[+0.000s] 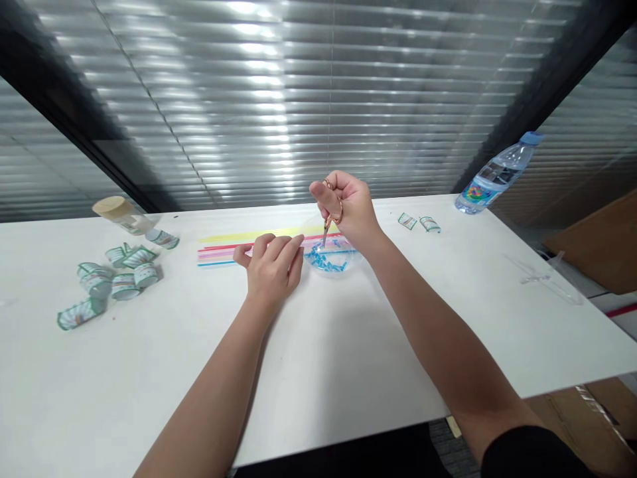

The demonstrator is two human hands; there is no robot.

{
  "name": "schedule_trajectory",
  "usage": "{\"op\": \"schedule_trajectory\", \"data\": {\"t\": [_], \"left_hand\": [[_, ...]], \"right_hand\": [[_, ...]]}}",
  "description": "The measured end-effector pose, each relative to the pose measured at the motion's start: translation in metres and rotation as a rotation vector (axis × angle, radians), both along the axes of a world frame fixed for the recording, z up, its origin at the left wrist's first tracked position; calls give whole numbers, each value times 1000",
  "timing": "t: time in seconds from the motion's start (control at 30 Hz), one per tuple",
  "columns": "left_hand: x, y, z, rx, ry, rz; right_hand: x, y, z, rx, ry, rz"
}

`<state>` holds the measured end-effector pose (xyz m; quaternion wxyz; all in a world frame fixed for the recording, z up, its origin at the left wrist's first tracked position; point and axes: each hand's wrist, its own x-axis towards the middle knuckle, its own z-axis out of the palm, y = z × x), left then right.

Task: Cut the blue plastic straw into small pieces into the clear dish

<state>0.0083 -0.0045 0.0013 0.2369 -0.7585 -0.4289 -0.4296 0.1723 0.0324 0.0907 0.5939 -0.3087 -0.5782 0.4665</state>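
My right hand [351, 202] is closed round the rose-gold handles of a small pair of scissors [326, 232]. The blades point down over a clear shallow bowl [331, 273] with many short blue straw pieces [323, 263] in it. At the bowl's left side, the fingers of my left hand [271, 265] are bent over a thin blue straw [216, 264]. That straw shows on both sides of the hand, its right part reaching over the bowl; the grip itself is partly hidden. Behind my left hand lie long yellow straws [223, 238], with red and pink straws [213, 252] nearer.
Several crumpled green-and-white wrappers [125, 285] lie on the left of the white table [174, 372]. Beyond them a clear jar with a tan lid [113, 208] leans over. Two wrapper scraps [407, 220], a water bottle [490, 179] and clear plastic [547, 279] are on the right.
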Motion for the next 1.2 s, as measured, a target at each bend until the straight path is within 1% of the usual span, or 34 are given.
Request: {"op": "schedule_trajectory", "data": {"t": [0.2, 0.47, 0.6, 0.77, 0.93, 1.2], "left_hand": [[0, 1, -1, -16, -48, 21], [0, 2, 0, -18, -35, 13], [1, 1, 1, -40, -48, -5], [1, 1, 2, -14, -33, 5], [1, 0, 2, -39, -31, 9], [1, 0, 3, 26, 27, 29]], "right_hand": [[4, 2, 2, 7, 3, -25], [4, 1, 3, -2, -41, -23], [3, 0, 3, 17, -22, -36], [3, 0, 4, -2, -5, -63], [5, -1, 5, 13, -8, -69], [0, -2, 3, 59, 0, -39]]}}
